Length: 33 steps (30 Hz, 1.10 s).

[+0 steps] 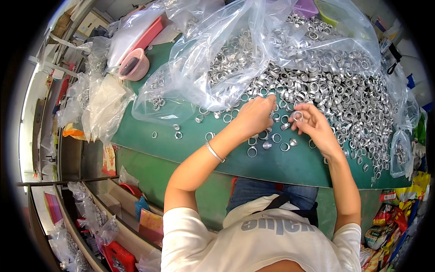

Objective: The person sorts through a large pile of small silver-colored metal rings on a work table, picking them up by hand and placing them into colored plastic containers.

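Note:
A large heap of silver metal rings (317, 86) spills over the green table (145, 140). My left hand (256, 119) is closed at the near edge of the heap, its fingers curled with a glint of metal beside them. What it grips is mostly hidden by the fingers. My right hand (316, 126) pinches a silver ring (297, 116) between thumb and fingers, just right of the left hand. Several loose rings lie below both hands, among them one ring (252, 151) lying flat and another ring (284, 147).
Clear plastic bags (204, 50) drape over the heap's far and left parts. A pink basket (134, 65) with a dark object in it stands at the table's far left. Shelves with bagged parts (81, 204) are at lower left; colourful packets (385, 217) are at lower right.

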Each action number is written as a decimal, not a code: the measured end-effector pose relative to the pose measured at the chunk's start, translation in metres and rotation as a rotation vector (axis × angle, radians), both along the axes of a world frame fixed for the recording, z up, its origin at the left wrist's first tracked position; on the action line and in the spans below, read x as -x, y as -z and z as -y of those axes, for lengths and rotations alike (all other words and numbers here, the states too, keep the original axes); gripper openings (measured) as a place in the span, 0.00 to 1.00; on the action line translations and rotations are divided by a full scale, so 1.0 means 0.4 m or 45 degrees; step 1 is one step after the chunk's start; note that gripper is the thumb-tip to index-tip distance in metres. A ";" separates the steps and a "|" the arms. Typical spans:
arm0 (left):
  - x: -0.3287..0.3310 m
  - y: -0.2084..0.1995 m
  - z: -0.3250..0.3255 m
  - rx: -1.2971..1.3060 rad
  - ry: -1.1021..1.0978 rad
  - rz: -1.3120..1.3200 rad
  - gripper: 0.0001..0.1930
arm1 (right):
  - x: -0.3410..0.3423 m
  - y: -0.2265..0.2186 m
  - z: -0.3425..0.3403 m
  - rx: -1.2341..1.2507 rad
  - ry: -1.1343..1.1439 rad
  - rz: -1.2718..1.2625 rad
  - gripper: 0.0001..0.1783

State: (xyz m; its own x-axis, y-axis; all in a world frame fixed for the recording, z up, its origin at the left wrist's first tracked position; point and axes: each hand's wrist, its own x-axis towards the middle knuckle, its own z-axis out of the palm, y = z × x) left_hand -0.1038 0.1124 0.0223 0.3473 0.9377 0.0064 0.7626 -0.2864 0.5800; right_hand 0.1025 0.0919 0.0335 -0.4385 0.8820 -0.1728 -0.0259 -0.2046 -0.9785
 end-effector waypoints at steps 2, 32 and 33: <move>-0.004 -0.010 -0.005 0.088 -0.071 0.081 0.16 | -0.018 0.003 0.021 0.193 0.007 -0.245 0.18; -0.179 -0.030 0.187 -0.172 -0.412 1.464 0.15 | 0.038 0.011 0.092 0.935 0.648 -1.206 0.14; -0.179 -0.031 0.195 0.223 -0.568 1.865 0.13 | 0.043 -0.003 0.100 0.753 0.616 -1.093 0.12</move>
State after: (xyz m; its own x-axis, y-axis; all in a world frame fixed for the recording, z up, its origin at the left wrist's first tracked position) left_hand -0.0322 0.0344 0.0346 -0.1647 0.9856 -0.0369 -0.4848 -0.0483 0.8733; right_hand 0.0854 0.0518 0.0346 -0.2494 0.8708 -0.4237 -0.8390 -0.4128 -0.3545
